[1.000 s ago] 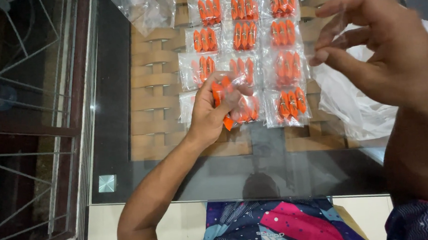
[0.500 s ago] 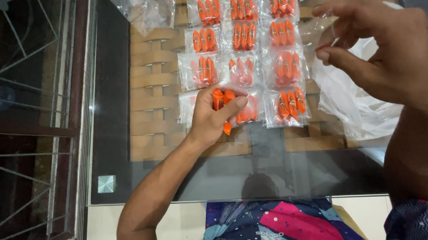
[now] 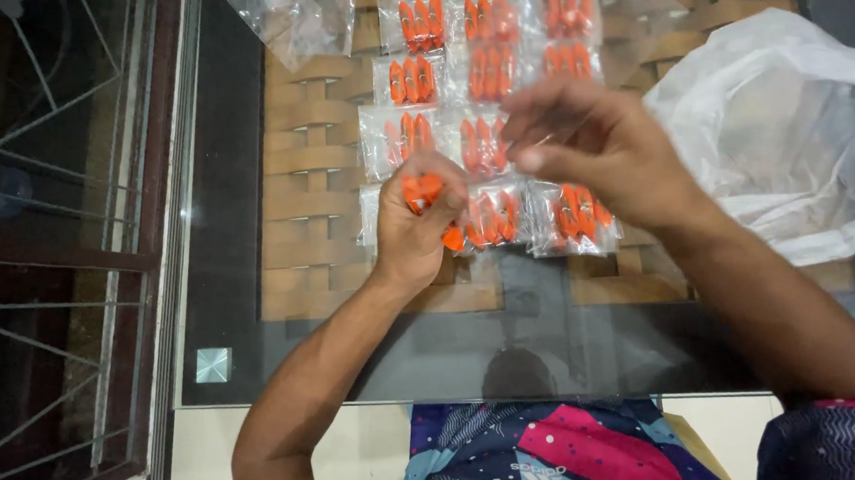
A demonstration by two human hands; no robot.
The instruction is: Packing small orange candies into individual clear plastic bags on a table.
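At mid-frame the left hand (image 3: 417,226) is closed around a few small orange plastic pieces (image 3: 422,190), mostly hidden by its fingers. The blurred right hand (image 3: 592,148) pinches a hard-to-see clear plastic pouch (image 3: 622,6), covering part of the rows of sealed orange-filled packets (image 3: 481,71) on the glass-topped bench (image 3: 230,284). A crumpled white plastic bag (image 3: 791,124) lies at right.

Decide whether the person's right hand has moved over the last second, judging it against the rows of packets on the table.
Yes. The right hand has swung left and down, from beside the packets to over them, close to the left hand.
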